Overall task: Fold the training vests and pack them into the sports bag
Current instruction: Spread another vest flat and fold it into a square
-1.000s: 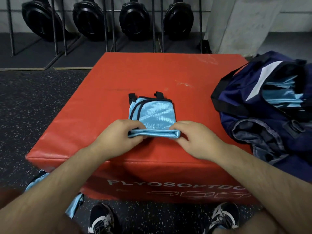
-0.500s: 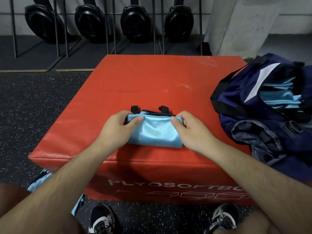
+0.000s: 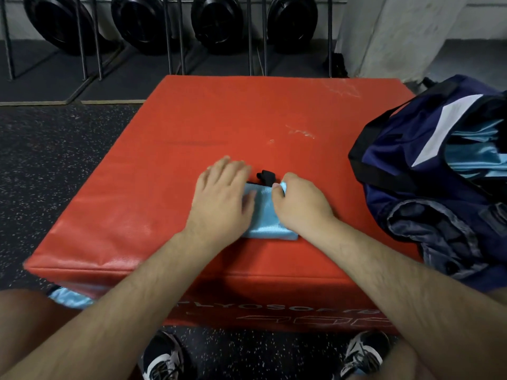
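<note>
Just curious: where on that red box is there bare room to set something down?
Bare: the far half of the red box and its left side. Crowded: the folded vest near the front edge, and the sports bag at right.

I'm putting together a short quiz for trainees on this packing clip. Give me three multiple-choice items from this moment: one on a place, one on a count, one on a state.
1. Where is the sports bag relative to the red box?
A. At its right side
B. At its left side
C. Behind it, against the rack

2. How many black weight plates stand in the rack behind the box?
A. Two
B. Four
C. Six

3. How does the left hand meet the folded vest?
A. Flat on it, fingers straight
B. Clenched in a fist beside it
C. Lifting it off the box

Answers:
1 A, the bag lies along the box's right edge.
2 B, four plates show across the top of the view.
3 A, the palm lies flat on the vest while the right hand pinches its far corner.
</note>
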Demonstrator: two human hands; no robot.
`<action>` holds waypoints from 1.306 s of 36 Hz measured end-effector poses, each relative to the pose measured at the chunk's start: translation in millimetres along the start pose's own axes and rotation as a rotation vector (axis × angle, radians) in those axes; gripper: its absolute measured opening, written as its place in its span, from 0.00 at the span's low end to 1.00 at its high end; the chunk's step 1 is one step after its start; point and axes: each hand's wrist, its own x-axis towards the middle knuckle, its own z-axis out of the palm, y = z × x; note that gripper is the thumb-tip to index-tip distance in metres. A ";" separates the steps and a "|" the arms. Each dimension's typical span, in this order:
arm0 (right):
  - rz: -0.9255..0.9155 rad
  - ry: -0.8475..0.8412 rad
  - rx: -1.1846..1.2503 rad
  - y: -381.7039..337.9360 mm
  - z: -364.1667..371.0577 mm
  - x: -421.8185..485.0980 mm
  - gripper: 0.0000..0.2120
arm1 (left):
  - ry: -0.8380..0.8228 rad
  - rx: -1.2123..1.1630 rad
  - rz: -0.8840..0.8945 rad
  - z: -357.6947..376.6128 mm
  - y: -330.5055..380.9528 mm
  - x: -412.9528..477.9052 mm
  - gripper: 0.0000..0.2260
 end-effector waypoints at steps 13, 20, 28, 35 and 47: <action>-0.170 -0.031 -0.217 -21.4 -1.7 7.1 0.14 | -0.237 0.006 -0.015 17.4 4.5 -11.9 0.28; -0.087 -0.010 -0.075 -23.5 0.3 8.9 0.15 | -0.255 -0.003 -0.010 15.4 3.5 -13.1 0.30; -0.322 0.139 -0.246 -22.5 8.6 -3.7 0.23 | -0.353 -0.002 -0.028 11.9 2.6 -9.4 0.36; -0.339 -0.122 -0.088 -14.4 23.9 -19.7 0.27 | -0.396 -0.053 0.023 12.2 -4.9 -11.9 0.35; -0.314 -0.163 -0.238 -0.4 22.8 -14.9 0.27 | -0.375 -0.223 -0.084 10.3 -16.9 -18.3 0.25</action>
